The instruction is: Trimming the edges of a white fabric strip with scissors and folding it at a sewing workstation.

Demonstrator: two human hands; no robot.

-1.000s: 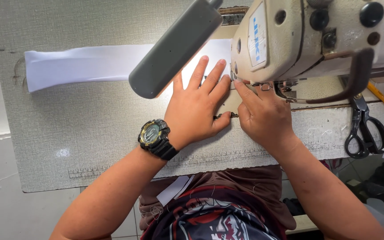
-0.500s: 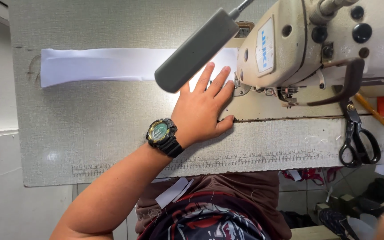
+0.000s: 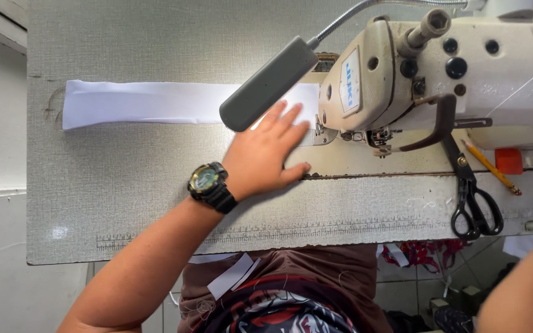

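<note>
Lying flat across the grey work table [image 3: 124, 185], the white fabric strip [image 3: 149, 102] is one long, smooth band with a fold line running along its length; its free end sits toward nine o'clock and its other end runs under the lamp toward the needle area at three o'clock. One strip shows, one grey lamp head [image 3: 269, 83] on a flexible neck, one cream sewing machine [image 3: 451, 74], one pair of black-handled scissors [image 3: 473, 197] and one yellow pencil [image 3: 488, 166].

At six o'clock from the strip, the left hand [image 3: 260, 160] reaches in from the lower left, forearm angled up toward one o'clock, a black wristwatch [image 3: 211, 185] on the wrist. The palm faces down; the fingers [image 3: 291, 126] are spread and released, pressing flat on the strip's end just beside the machine's presser foot, gripping nothing. The thumb lies stretched toward three o'clock along the edge of the machine bed.

Toward three o'clock the scissors hang off the table's front edge, with the pencil just beside them at one o'clock. At five o'clock only a forearm of the right side shows at the frame corner; the right hand itself is out of view, so its fingers cannot be told.
</note>
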